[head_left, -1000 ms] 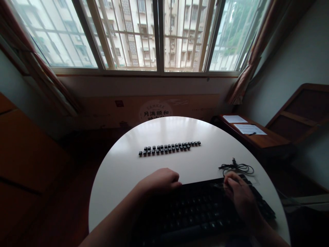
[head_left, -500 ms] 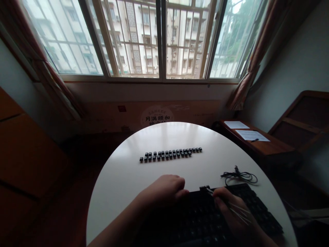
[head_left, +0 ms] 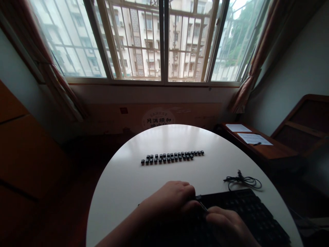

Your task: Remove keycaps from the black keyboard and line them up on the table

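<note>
I see a round white table, the black keyboard at its five o'clock. If the left hand or right hand slips, the thin metal tool might poke a finger. The left curls in from eight o'clock; I can't tell its grip. The right pinches the tool, pointing toward ten.

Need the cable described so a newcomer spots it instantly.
Find the round white table below the window. On its right side, just beyond the far edge of the black keyboard, lies the cable. It's thin, black and gathered in loops, unlike the blocky loose keys lined up farther left.
</note>
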`<state>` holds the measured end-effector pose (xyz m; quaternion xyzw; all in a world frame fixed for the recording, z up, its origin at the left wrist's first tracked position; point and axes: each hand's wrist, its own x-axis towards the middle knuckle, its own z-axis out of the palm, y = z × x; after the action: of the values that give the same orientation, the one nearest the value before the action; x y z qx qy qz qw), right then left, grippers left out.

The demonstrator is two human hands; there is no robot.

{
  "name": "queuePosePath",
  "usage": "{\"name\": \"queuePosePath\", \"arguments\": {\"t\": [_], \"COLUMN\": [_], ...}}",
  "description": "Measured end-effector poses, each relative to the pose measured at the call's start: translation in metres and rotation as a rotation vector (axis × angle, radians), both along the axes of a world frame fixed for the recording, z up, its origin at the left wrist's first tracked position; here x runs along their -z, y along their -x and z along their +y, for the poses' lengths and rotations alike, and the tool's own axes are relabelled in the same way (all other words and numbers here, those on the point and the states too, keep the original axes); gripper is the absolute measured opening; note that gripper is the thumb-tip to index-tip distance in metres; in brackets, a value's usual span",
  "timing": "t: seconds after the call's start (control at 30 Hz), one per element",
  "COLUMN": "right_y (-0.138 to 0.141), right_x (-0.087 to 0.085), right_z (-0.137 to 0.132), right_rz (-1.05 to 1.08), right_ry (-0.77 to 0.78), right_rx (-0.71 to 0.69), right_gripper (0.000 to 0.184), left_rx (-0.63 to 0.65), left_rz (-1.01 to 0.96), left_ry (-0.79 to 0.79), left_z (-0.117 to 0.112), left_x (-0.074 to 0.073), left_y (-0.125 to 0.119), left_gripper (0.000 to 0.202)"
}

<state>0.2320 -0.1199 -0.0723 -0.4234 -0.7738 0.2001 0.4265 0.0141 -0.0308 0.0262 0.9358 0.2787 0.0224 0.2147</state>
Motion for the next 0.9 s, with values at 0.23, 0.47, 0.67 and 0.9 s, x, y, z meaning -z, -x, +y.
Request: {"name": "queuePosePath", "arguments": {"t": [0.23,0.47,0.67,0.9], "right_y": [0.001,-0.010,-0.021,-0.023], "right_x": [-0.010,-0.003,-0.006,-0.005], "right_z": [0.002,0.001,0.001,0.006], "right_rz": [0.046,0.034,-0.038,-0.171], "right_ry": [0.029,-0.088,-0.282,-0.349], "right_rx": [0.035,0.065,0.214,0.279], "right_gripper": [0.031,0.019,0.022,0.023], "left_rx": [0.020,-0.011,-0.038,0.012], "left_rz": [0.015,0.027,0.014,0.020], "left_ry": [-0.012,-0.016,-0.026,-0.054], "left_z": [0.000,0.000,0.001,0.000], "left_x": [0.002,0.000,-0.003,0.000], "left_y": [-0.003,-0.002,0.000,-0.001], "left_gripper": [0.017,0.020,0.021,0.020]}}
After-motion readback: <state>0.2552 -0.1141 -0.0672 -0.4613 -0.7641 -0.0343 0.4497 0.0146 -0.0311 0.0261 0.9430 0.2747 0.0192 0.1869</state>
